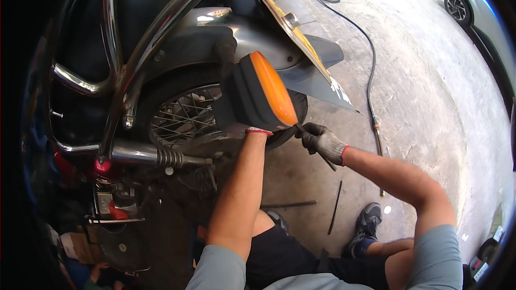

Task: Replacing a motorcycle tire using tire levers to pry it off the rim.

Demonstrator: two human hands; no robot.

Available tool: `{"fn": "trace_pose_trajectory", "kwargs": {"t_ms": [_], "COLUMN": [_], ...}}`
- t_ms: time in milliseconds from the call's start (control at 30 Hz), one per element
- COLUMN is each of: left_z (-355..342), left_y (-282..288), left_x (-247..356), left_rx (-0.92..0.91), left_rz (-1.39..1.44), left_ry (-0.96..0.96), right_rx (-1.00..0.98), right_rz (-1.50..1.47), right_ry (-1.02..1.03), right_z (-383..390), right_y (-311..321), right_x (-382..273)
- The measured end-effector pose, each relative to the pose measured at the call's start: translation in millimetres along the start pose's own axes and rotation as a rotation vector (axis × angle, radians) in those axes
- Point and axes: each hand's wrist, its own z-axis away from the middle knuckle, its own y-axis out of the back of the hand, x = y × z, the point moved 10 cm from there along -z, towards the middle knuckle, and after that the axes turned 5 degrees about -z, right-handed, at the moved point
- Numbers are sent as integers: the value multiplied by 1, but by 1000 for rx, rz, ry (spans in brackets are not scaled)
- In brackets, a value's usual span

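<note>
My right hand (321,140), in a soiled knit work glove with a red cuff, is closed around a slim dark metal bar (328,163). The bar slants beside the motorcycle's rear wheel (298,108), and its upper end passes behind the turn signal. My left hand reaches in behind that orange turn signal (273,88) with its black housing. Only its glove cuff (259,131) shows; the fingers are hidden. The spoked rim (180,115) and the grey fender (263,48) are beyond.
Two similar dark bars (335,208) (290,204) lie on the concrete near my shoes. A black hose (371,70) with a metal nozzle runs along the right. Chrome guards (115,27) and a silver shock absorber (134,152) fill the left. Another person's arm (98,272) shows at lower left.
</note>
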Motion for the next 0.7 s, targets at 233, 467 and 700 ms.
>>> {"fn": "trace_pose_trajectory", "kwargs": {"t_ms": [233,467,700], "left_z": [6,-10,18], "left_y": [-51,-80,-77], "left_x": [38,48,64], "left_rx": [-150,67,201], "left_rz": [19,109,-189], "left_ry": [1,-109,-174], "right_rx": [108,385,472], "right_rz": [-527,-795,-731], "right_ry": [198,279,523], "right_z": [-46,-80,-101], "right_y": [-78,-85,-67], "right_x": [24,63,44]}}
